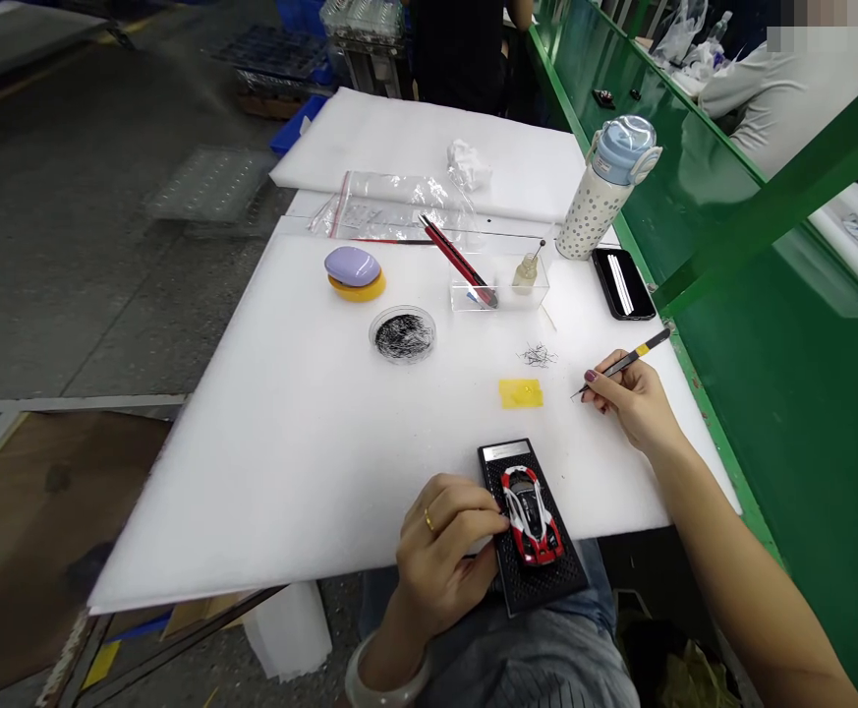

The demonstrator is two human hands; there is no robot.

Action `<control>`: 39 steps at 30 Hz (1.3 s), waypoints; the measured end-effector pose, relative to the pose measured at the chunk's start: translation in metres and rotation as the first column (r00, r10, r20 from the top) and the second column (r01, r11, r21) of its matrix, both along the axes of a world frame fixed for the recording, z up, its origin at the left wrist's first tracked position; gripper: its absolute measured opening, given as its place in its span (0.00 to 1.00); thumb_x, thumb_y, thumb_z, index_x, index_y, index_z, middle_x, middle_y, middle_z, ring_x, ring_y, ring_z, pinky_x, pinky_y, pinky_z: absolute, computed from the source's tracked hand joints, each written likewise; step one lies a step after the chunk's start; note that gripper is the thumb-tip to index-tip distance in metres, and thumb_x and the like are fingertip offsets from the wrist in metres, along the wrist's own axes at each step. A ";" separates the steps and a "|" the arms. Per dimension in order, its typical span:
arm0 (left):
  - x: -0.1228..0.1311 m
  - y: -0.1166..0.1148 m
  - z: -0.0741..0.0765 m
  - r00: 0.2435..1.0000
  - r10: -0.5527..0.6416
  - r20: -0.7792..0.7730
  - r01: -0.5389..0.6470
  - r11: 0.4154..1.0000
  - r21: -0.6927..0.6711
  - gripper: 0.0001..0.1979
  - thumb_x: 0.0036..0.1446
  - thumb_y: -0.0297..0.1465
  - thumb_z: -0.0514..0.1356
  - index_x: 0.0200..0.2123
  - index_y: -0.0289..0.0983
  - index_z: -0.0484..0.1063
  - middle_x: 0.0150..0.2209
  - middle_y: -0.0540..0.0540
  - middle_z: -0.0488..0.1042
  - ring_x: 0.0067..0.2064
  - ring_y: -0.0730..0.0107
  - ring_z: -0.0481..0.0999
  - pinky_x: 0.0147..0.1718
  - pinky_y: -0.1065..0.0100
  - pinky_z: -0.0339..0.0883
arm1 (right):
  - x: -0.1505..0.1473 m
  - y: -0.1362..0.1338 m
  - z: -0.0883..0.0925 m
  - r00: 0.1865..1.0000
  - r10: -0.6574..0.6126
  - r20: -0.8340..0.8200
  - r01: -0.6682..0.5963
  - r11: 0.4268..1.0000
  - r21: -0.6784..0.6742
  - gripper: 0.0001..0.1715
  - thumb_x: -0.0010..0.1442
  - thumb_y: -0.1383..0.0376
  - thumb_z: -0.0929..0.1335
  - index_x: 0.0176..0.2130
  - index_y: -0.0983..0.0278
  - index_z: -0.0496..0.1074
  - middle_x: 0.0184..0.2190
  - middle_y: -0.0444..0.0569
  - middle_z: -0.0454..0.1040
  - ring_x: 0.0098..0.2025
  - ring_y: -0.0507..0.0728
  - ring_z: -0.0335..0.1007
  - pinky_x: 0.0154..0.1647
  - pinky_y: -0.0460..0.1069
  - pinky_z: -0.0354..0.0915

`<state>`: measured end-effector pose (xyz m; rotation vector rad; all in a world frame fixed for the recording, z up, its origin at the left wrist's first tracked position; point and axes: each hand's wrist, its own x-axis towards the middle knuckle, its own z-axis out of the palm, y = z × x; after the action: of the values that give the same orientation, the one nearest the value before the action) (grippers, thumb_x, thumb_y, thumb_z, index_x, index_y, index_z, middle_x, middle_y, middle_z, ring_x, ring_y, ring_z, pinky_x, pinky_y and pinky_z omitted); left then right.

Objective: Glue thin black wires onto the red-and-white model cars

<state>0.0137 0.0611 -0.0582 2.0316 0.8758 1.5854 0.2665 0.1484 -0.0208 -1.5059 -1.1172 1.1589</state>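
Observation:
My left hand [447,556] grips the left edge of a black display base [539,580] at the table's near edge. A small red, white and black model car [530,513] sits on that base. My right hand [631,398] pinches a pair of black tweezers with a yellow band [624,363], tips pointing left and down at the white foam sheet [311,442]. A yellow sticky patch [521,393] lies just left of the tweezer tips. A small heap of thin dark wire pieces [539,355] lies above the patch.
A round clear dish of black bits [403,334], a purple and yellow case [355,271], a clear box [498,280] with a red-black tool and small glue bottle, a dotted water bottle [605,187] and a phone [623,283] stand farther back. A green frame [768,324] borders the right side. Another person sits beyond it.

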 end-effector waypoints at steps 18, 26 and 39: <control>-0.001 -0.001 -0.002 0.999 0.021 -0.025 -0.021 1.000 -0.003 0.05 0.63 0.21 0.60 0.37 0.36 0.72 0.34 0.48 0.74 0.37 0.70 0.72 0.35 0.66 0.71 | -0.027 0.008 -0.015 0.992 0.100 0.079 -0.113 0.978 0.174 0.27 0.42 0.48 0.82 0.24 0.62 0.71 0.22 0.48 0.77 0.24 0.52 0.69 0.23 0.47 0.61; -0.001 -0.001 -0.002 1.000 0.010 -0.028 -0.009 1.000 0.009 0.05 0.62 0.20 0.61 0.36 0.35 0.72 0.34 0.47 0.74 0.37 0.70 0.72 0.35 0.66 0.70 | -0.030 0.007 -0.014 0.986 0.082 0.145 -0.105 0.982 0.158 0.28 0.43 0.44 0.80 0.24 0.61 0.71 0.22 0.47 0.77 0.24 0.52 0.68 0.23 0.48 0.62; 0.001 0.000 -0.002 0.999 0.048 -0.002 -0.047 0.998 0.027 0.04 0.65 0.20 0.60 0.38 0.33 0.73 0.36 0.46 0.75 0.39 0.69 0.72 0.37 0.66 0.71 | -0.055 -0.054 0.012 0.958 0.011 -0.286 0.067 0.963 0.262 0.28 0.49 0.51 0.81 0.26 0.58 0.61 0.18 0.41 0.70 0.19 0.52 0.64 0.16 0.48 0.55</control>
<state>0.0143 0.0607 -0.0602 2.0466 0.9146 1.6287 0.2115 0.0941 -0.0087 -1.1025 -1.0056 1.1132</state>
